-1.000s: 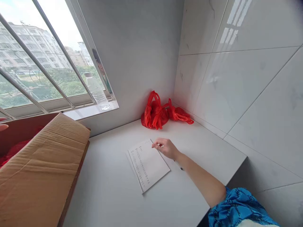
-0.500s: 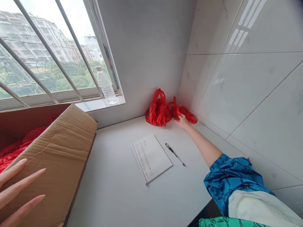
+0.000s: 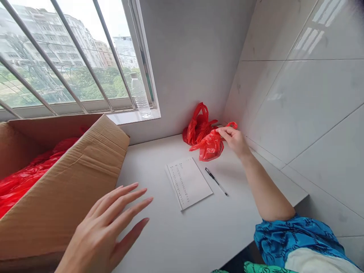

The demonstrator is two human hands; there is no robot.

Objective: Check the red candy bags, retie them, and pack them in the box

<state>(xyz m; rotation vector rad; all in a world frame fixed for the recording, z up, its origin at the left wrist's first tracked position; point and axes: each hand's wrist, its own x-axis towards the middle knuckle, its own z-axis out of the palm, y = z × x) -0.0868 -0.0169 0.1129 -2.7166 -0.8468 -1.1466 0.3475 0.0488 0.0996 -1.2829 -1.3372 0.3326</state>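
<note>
My right hand [image 3: 233,138] grips a small tied red plastic bag [image 3: 210,146] by its handle and holds it just above the white counter [image 3: 176,235]. A second red bag [image 3: 197,127] sits behind it in the corner. My left hand [image 3: 106,227] hovers open, fingers spread, over the counter beside a cardboard box [image 3: 65,189]. A paper sheet with a written list [image 3: 189,182] lies flat between my hands, and a pen [image 3: 216,181] rests to its right.
The open cardboard box holds more red plastic [image 3: 25,174]. A clear water bottle [image 3: 140,94] stands on the window sill [image 3: 133,116] behind window bars. Tiled walls close the counter at the back and right; its front edge drops off at lower right.
My right hand let go of the pen, reached to the corner and lifted one red bag toward me. My left hand moved from the box's edge out over the counter.
</note>
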